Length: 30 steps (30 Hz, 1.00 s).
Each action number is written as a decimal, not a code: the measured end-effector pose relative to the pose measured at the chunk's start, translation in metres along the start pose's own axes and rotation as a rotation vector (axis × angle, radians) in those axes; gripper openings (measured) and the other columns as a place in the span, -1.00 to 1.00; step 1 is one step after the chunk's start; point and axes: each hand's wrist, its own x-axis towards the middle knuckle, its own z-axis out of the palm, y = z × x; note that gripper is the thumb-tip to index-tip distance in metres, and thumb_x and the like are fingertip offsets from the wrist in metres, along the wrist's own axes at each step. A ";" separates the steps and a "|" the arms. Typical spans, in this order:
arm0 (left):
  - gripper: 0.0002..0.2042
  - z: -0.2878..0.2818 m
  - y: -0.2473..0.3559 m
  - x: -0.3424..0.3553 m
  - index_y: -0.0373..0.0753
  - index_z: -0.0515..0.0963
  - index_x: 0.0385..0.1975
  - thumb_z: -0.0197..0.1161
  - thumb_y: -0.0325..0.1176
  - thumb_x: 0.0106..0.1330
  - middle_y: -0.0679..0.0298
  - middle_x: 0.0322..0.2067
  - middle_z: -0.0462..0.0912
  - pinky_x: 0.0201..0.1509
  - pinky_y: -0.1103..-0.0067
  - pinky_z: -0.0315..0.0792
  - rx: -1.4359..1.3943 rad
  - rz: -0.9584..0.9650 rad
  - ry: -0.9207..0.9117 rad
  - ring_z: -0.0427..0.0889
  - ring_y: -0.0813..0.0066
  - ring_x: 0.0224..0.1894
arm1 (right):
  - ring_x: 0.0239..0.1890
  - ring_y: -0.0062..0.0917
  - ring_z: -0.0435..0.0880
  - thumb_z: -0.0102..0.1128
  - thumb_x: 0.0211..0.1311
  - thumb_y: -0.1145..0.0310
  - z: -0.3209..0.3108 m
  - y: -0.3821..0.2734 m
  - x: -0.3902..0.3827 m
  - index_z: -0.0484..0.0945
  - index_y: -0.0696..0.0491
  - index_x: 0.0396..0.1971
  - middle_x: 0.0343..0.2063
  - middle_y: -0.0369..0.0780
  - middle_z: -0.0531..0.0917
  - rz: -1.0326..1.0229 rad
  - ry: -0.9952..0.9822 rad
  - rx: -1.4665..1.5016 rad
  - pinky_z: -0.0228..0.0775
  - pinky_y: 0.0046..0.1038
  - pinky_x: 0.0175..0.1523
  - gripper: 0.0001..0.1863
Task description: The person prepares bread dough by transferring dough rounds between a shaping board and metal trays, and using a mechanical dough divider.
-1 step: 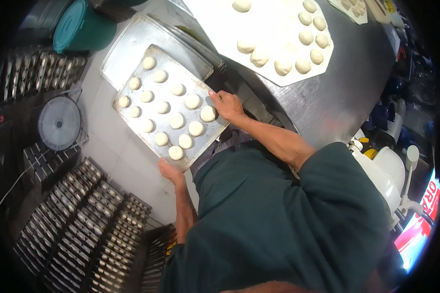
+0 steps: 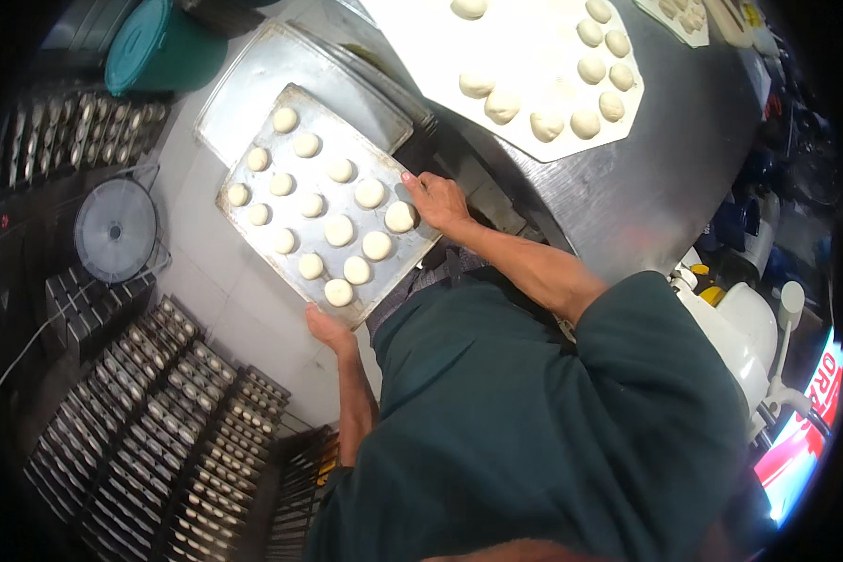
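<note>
A rectangular metal baking tray (image 2: 335, 142) is held out in front of me, over the tiled floor. Rows of round, pale dough balls (image 2: 339, 229) are spread across it. The near left corner rests in my left hand (image 2: 328, 330), whose thumb shows at the rim while the other fingers are hidden beneath. At the right edge my right hand (image 2: 437, 201) grips the rim, thumb on top and the fingers partly out of sight. Larger dough pieces (image 2: 502, 106) lie on a white, many-sided board (image 2: 525, 47) beyond my right hand.
The board sits on a steel table (image 2: 646, 197) to the right. Behind the held tray are stacked flat trays (image 2: 253, 70). Racks filled with dough-laden trays (image 2: 150, 412) stand at left, near a round grey fan (image 2: 114, 232) and a green lidded bucket (image 2: 183, 56). A white mixer (image 2: 721, 328) is at right.
The view has shifted very slightly, so the board and table sit a little higher and further right. Both hands keep their hold on the baking tray.
</note>
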 end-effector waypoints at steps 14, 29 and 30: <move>-0.62 -0.157 -0.045 -0.057 -0.35 0.50 -0.32 0.06 -0.08 0.44 -0.16 -0.40 0.60 -0.15 0.13 0.42 -0.125 -0.183 0.345 0.58 -0.22 -0.25 | 0.01 -0.05 0.65 -0.25 0.51 -0.15 0.110 -0.057 -0.089 0.49 0.14 0.24 -0.04 0.06 0.69 -0.804 -0.241 -0.182 0.43 -0.14 0.10 -0.31; -0.64 -0.400 -0.126 -0.147 -0.35 0.47 -0.40 0.19 -0.11 0.40 0.03 -0.60 0.55 -0.41 0.30 0.42 -0.338 -0.374 0.995 0.55 0.17 -0.56 | -0.09 -0.35 0.52 -0.12 0.55 0.14 0.378 -0.194 -0.282 0.54 0.36 -0.04 -0.12 -0.07 0.63 -0.837 -0.930 -0.085 0.36 -0.31 0.10 -0.49; -0.64 -0.417 -0.131 -0.146 -0.36 0.47 -0.40 0.19 -0.11 0.40 0.04 -0.61 0.55 -0.41 0.31 0.41 -0.312 -0.357 1.069 0.54 0.19 -0.56 | -0.10 -0.39 0.50 -0.12 0.55 0.14 0.406 -0.208 -0.296 0.55 0.35 -0.05 -0.14 -0.10 0.63 -0.841 -1.027 -0.075 0.36 -0.33 0.09 -0.50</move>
